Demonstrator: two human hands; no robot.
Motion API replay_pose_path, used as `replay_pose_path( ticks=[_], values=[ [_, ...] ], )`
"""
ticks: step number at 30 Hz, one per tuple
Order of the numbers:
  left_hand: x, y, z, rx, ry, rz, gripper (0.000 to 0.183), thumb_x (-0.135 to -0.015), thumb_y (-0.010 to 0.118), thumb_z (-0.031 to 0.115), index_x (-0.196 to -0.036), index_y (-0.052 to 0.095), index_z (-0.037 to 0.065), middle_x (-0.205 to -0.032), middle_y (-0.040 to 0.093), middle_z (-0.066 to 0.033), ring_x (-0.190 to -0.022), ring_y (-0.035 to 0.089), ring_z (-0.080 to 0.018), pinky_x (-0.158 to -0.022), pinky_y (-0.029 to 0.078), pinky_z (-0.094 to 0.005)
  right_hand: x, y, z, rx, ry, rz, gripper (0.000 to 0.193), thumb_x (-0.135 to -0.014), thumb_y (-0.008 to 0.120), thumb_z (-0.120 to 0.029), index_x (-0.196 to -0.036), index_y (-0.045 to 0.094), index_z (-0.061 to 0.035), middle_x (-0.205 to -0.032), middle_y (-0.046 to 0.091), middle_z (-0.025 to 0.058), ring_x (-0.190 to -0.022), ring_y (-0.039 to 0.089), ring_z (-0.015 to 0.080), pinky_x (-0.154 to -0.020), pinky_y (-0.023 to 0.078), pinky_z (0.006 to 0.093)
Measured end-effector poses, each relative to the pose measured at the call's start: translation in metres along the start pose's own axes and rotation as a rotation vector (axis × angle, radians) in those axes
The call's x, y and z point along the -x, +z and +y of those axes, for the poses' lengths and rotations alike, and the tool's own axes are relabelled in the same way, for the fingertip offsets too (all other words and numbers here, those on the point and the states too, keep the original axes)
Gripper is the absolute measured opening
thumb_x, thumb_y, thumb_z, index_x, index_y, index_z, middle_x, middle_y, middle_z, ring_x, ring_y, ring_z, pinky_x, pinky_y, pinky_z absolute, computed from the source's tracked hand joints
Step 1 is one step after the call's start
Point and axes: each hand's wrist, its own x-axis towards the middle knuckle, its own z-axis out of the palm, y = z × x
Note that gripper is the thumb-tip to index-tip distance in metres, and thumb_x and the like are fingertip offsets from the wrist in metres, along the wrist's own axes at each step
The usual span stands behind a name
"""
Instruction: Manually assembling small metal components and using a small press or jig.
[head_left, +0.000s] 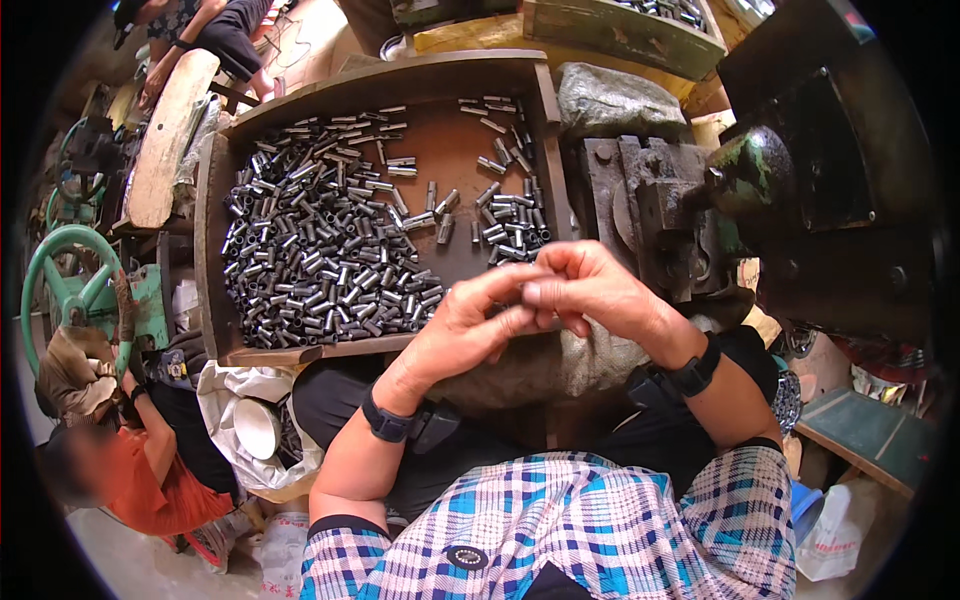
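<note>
My left hand (474,318) and my right hand (603,294) meet at the near edge of a wooden tray (285,357). Both have fingers curled and thumbs pressed in, fingertips almost touching. Whatever is pinched between them, if anything, is too small and hidden to name. Inside the tray a big heap of short metal tubes (315,260) fills the left side. A smaller group of metal tubes (512,222) lies on the right, just beyond my hands. A few loose tubes lie between the two groups on the brown tray bottom.
Right of the tray stands a dark machine (825,200) with a metal vise-like fixture (665,200). A grey sack (615,98) sits behind the fixture. A green handwheel (75,290) and a person in orange (150,475) are at left. A white bag with a bowl (257,428) stands beside my leg.
</note>
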Motion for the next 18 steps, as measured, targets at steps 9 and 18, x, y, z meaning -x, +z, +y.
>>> replay_pose_path(
  ticks=[9,18],
  values=[
    [0.0,-0.048,-0.013,0.593,-0.094,0.519,0.017,-0.084,0.052,0.008,-0.101,0.053,0.004,-0.076,0.059,-0.0045,-0.058,0.059,-0.0098,-0.043,0.043,-0.0166,-0.115,-0.023,-0.023,1.661,-0.531,0.29,0.014,-0.076,0.052,-0.001,-0.09,0.056,0.0,-0.089,0.058,0.0183,-0.084,0.062,0.0347,-0.071,0.051,0.0419],
    [-0.002,-0.036,-0.032,-0.895,0.26,0.39,0.016,-0.07,0.067,0.005,-0.085,0.061,0.002,-0.072,0.061,-0.0113,-0.069,0.062,-0.0277,-0.063,0.048,-0.0365,-0.108,-0.015,-0.016,1.592,-0.537,0.301,0.015,-0.075,0.062,-0.007,-0.087,0.057,-0.0007,-0.088,0.059,0.0177,-0.083,0.06,0.0357,-0.071,0.049,0.0409]
  ],
)
